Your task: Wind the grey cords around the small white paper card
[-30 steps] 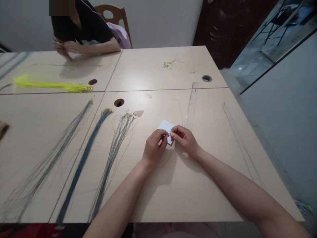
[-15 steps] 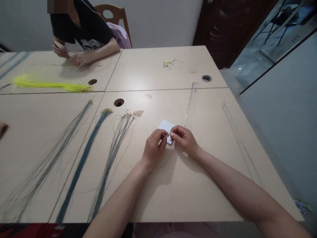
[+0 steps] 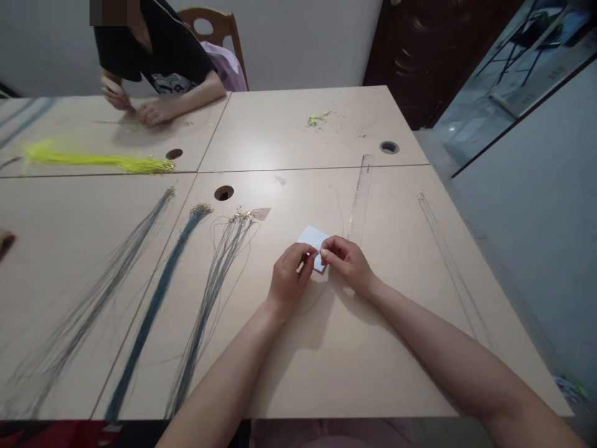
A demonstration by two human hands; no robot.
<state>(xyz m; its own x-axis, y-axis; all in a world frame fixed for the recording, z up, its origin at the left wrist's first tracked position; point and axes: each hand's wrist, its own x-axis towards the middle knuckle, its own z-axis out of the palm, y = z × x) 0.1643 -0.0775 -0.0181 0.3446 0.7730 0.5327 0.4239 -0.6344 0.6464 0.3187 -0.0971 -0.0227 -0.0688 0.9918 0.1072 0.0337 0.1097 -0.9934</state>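
Note:
Over a small white card (image 3: 311, 235) on the table, my left hand (image 3: 290, 274) and my right hand (image 3: 349, 262) meet fingertip to fingertip. Both are closed in a pinch on a thin grey cord (image 3: 319, 301), whose loose length curves on the table below my fingers. Another stretch of fine thread arcs above the right hand, toward the ruler. What lies exactly between the fingertips is too small to make out. A clear plastic ruler (image 3: 362, 193) lies just beyond my right hand.
Left of my hands lie grey cords (image 3: 217, 280) with metal clasps, a dark blue bundle (image 3: 161, 298) and more grey cords (image 3: 119, 274). Yellow cords (image 3: 93, 160) lie farther back. A few cords (image 3: 441, 233) rest at right. Across the table, a person (image 3: 156, 62) works with both hands.
My hands hold nearly the same pinch in the same place. The hands of the person across the table have shifted slightly.

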